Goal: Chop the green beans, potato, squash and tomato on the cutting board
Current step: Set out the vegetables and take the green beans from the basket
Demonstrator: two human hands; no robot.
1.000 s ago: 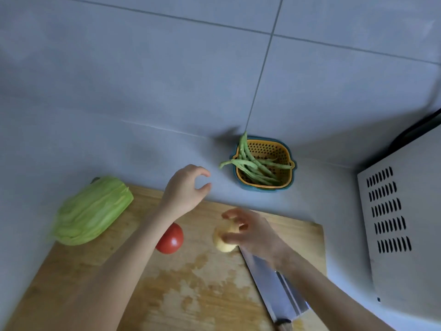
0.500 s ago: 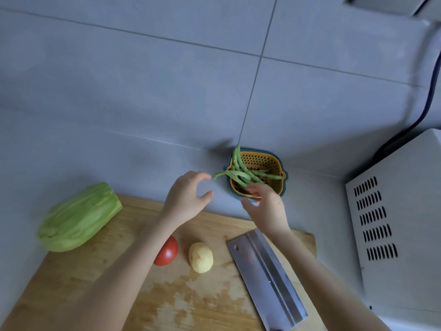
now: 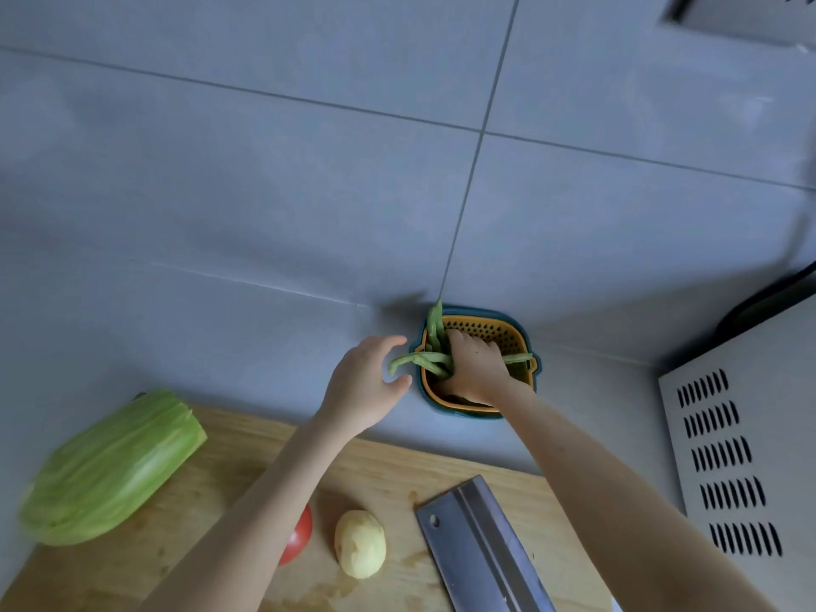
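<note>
The right hand (image 3: 474, 368) is reaching down into the yellow strainer basket (image 3: 485, 323), its fingers curling round a bunch of green beans (image 3: 419, 360) and gripping them near their middle. The bunch is lying crosswise in the basket. Its long axis is running left to right, with one set of ends showing past the knuckles on the right and the other set sticking out over the basket's left rim. One bean is standing up against the back-left corner.

The left hand (image 3: 362, 390) is hovering just beside that left rim, holding nothing. Its thumb and fingers are spreading in a loose curve around the protruding bean tips; whether they are touching the tips cannot be told.

The cutting board (image 3: 379, 461) is lying toward the person, below and left of the grip, so the beans probably need lifting out and carrying that way, kept crosswise for the blade. On the board, the cleaver (image 3: 481, 545) is resting nearest the right arm, then the peeled potato (image 3: 360, 543), the tomato (image 3: 300, 538) partly hidden under the left forearm, and the squash (image 3: 110, 466) overhanging the far left edge.
</note>
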